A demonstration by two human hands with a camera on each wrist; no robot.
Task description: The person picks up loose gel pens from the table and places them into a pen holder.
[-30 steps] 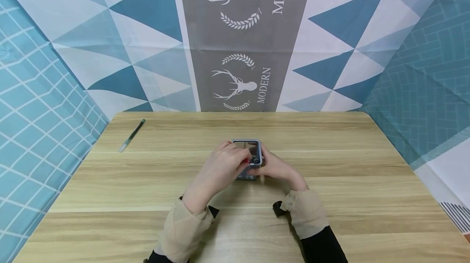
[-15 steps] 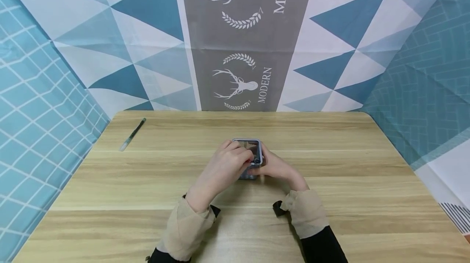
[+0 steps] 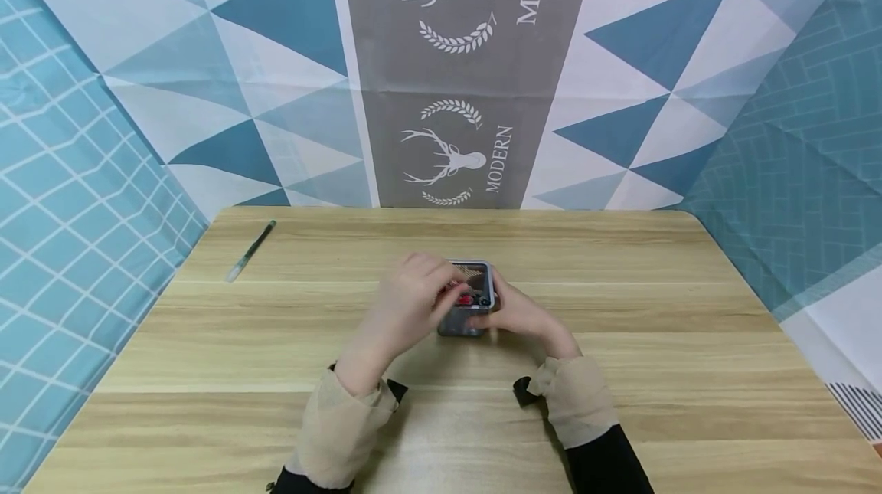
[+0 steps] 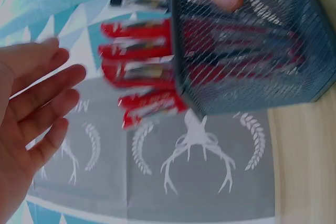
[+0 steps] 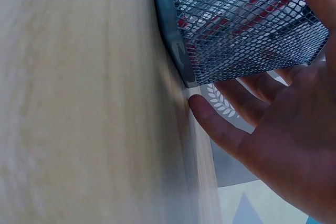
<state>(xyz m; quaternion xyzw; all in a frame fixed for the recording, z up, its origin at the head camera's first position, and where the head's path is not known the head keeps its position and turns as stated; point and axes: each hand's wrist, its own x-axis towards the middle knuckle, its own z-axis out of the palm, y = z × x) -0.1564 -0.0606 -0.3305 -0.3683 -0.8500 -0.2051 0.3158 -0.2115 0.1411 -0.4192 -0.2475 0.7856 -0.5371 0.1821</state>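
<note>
A dark metal mesh pen holder [image 3: 458, 323] stands upright on the table in the head view. My right hand [image 3: 521, 318] grips its right side, thumb on the near face; in the right wrist view other fingers [image 5: 252, 98] reach round the mesh. Several red-capped pens [image 4: 137, 72] and one dark-capped pen [image 4: 139, 2] stick out of the holder's top in the left wrist view. My left hand [image 4: 34, 103] hovers just beyond the caps, its fingers loosely bent and nothing in them. From the head view, this hand covers the left part of the holder's opening.
Toward the back left of the wooden table [image 3: 207, 371] lies a dark green pen [image 3: 251, 252] with a clear end. Patterned cloth [image 3: 455, 80] hangs behind the table's far edge, with blue cloth at both sides.
My left hand has drawn back up and left from the pen holder's opening, and a red cap shows there now. The right hand stays on the holder.
</note>
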